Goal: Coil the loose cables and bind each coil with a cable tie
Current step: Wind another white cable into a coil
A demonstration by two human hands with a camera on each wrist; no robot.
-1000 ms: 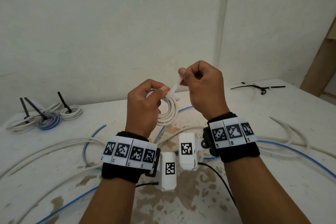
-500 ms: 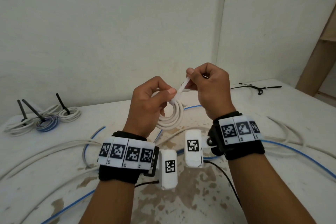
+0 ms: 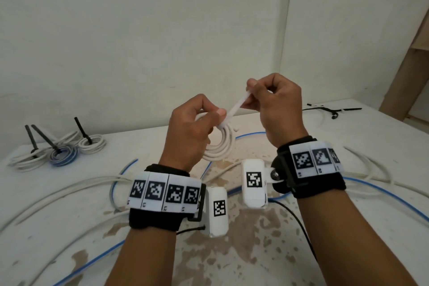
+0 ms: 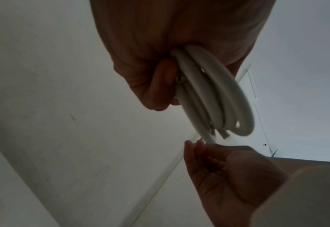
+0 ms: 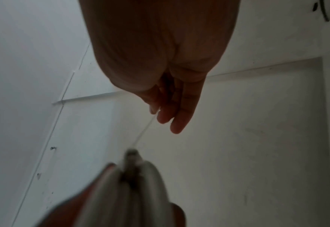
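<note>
left hand [image 3: 189, 131] grips a white cable coil [image 3: 220, 146] above the desk's [image 3: 383, 146] middle; right hand [image 3: 275, 109] pinches the tail of the white cable tie [image 3: 234, 110] wrapped round it. bound coils [image 3: 62, 153] lie at the far left corner.

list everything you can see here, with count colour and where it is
cable coil: one, white, held up over the table in the left hand
cable tie: one, white, round the coil, tail pulled up and right
bound coils: three, two white and one blue-and-white, far left of the table, each with a black tie sticking up
loose cables: several, white and blue, spread across the table
spare ties: a few, black, far right of the table
table: one, white with worn brown patches
wrist cameras: two, white, on black bands
left hand: grips the coil
right hand: pinches the tie's tail
</note>
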